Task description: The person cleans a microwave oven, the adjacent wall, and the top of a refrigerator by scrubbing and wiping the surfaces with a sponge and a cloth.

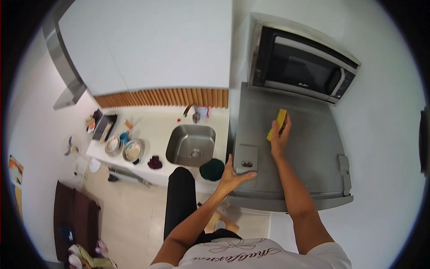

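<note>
- The yellow sponge (280, 119) is held in the right grip (281, 138), over the fridge top (311, 148).
- Light, squeezable handling is expected (dampness unclear); it is best pinched across its width.
- The left grip (230, 176) is spread wide.

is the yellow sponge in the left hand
No, the right hand holds the yellow sponge, while the left hand is spread open.
</note>
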Available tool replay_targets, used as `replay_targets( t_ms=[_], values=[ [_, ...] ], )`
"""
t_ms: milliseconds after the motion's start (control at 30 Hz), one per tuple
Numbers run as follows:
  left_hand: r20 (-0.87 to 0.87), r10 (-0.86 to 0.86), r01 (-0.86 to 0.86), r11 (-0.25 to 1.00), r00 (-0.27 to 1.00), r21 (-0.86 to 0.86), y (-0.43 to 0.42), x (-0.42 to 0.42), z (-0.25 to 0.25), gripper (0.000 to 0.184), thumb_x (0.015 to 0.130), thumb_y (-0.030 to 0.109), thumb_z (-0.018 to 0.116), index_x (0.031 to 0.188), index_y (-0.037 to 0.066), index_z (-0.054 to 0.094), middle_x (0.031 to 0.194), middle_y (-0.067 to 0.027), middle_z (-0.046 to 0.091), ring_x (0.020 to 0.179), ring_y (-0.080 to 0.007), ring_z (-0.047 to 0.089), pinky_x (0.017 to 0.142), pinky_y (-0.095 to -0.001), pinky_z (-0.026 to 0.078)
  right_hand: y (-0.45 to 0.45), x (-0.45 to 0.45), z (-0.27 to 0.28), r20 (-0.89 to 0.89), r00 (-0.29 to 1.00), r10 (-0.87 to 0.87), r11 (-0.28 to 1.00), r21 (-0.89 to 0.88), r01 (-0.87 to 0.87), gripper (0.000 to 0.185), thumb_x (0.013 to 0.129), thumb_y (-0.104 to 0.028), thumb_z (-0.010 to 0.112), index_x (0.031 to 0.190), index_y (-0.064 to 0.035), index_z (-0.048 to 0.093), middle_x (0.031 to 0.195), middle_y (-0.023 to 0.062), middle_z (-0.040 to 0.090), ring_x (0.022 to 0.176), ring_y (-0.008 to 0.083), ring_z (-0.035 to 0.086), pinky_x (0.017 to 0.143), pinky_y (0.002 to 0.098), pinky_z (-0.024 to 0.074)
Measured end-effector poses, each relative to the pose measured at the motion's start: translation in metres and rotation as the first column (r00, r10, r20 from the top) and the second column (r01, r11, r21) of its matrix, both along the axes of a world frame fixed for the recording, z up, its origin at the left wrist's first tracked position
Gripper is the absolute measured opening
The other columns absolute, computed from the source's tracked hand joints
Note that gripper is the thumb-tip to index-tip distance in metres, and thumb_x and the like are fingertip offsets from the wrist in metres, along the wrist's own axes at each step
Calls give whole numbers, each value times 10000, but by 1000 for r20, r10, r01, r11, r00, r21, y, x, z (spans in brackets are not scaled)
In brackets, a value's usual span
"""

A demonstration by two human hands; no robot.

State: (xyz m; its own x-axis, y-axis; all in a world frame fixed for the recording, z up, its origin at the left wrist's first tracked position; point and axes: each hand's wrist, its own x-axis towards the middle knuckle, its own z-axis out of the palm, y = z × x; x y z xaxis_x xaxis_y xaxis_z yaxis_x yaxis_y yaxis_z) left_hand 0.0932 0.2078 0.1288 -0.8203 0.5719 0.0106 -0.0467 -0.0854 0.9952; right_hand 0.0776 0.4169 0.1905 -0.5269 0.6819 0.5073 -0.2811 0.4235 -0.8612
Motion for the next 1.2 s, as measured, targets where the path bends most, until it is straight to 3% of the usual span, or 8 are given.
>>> replay_targets(
  t_ms=[267, 467, 700, 800, 900, 1033, 1133, 1200],
  values=[
    [-118, -15, -12, 974, 993, -226, -4, -3, 16, 1314, 604, 497, 839, 1359, -220, 37, 1381, -363, 267, 1331, -376, 283, 1085, -352, 267, 4, 5, -4, -37, 997, 64, 998, 14, -64, 543, 937, -215, 532, 1411, -68, 311, 1241, 80, 472, 1031, 152, 493, 902, 290, 399],
    [-432, 4, -56, 993, 902, -107, 12, -64, 89, 1129, 722, 356, 801, 1384, -178, 59, 1398, -363, 236, 1342, -390, 258, 1089, -391, 257, -2, 10, 9, -27, 995, 99, 985, -138, -102, 527, 940, -192, 529, 1410, -71, 321, 1228, 71, 491, 989, 137, 512, 858, 271, 419],
    [-919, 75, -52, 997, 387, 59, 85, -185, 229, 811, 814, 211, 726, 1403, -62, 241, 1426, -257, 299, 1323, -357, 329, 1025, -431, 356, -1, -11, 39, -218, 973, 71, 841, -512, -176, 492, 950, -134, 508, 1408, -87, 334, 1182, 47, 515, 903, 78, 515, 769, 233, 458],
    [-969, 184, -46, 983, 163, 179, 128, -235, 272, 759, 825, 208, 709, 1373, -91, 277, 1409, -281, 300, 1315, -391, 327, 1035, -426, 343, 16, -33, 131, -326, 942, 77, 941, -290, -177, 468, 942, -100, 511, 1390, -68, 379, 1157, 41, 534, 912, 81, 523, 808, 221, 451],
    [-950, 286, -96, 957, 126, 275, 162, -269, 299, 820, 819, 242, 715, 1379, -111, 232, 1411, -311, 266, 1322, -422, 295, 1069, -420, 298, 50, -67, 248, -327, 941, 91, 950, 313, 17, 425, 931, -84, 518, 1352, -88, 464, 1176, 59, 547, 981, 131, 544, 833, 237, 442],
    [-922, 333, -72, 943, 196, 325, 202, -299, 313, 991, 793, 309, 737, 1415, -100, 82, 1448, -338, 140, 1356, -472, 169, 1105, -452, 218, 129, -157, 334, 4, 964, -267, 334, 938, 89, 424, 918, -194, 549, 1337, -153, 495, 1270, 99, 536, 1133, 289, 502, 1027, 364, 343],
    [-932, 317, -54, 948, 177, 313, 220, -308, 320, 1032, 794, 325, 730, 1428, -81, 25, 1470, -332, 64, 1376, -478, 77, 1113, -502, 155, 155, -207, 341, 469, 852, -233, 449, 829, -333, 410, 925, -274, 503, 1313, -141, 512, 1269, 82, 545, 1163, 297, 478, 1059, 387, 303],
    [-927, 334, -45, 942, 169, 332, 227, -315, 319, 1010, 817, 325, 701, 1433, -70, 5, 1480, -322, 28, 1382, -475, 30, 1108, -537, 113, 202, -205, 346, 508, 827, -239, 508, 792, -340, 413, 939, -302, 470, 1301, -107, 518, 1288, 84, 536, 1223, 290, 431, 1070, 371, 297]
  ],
)
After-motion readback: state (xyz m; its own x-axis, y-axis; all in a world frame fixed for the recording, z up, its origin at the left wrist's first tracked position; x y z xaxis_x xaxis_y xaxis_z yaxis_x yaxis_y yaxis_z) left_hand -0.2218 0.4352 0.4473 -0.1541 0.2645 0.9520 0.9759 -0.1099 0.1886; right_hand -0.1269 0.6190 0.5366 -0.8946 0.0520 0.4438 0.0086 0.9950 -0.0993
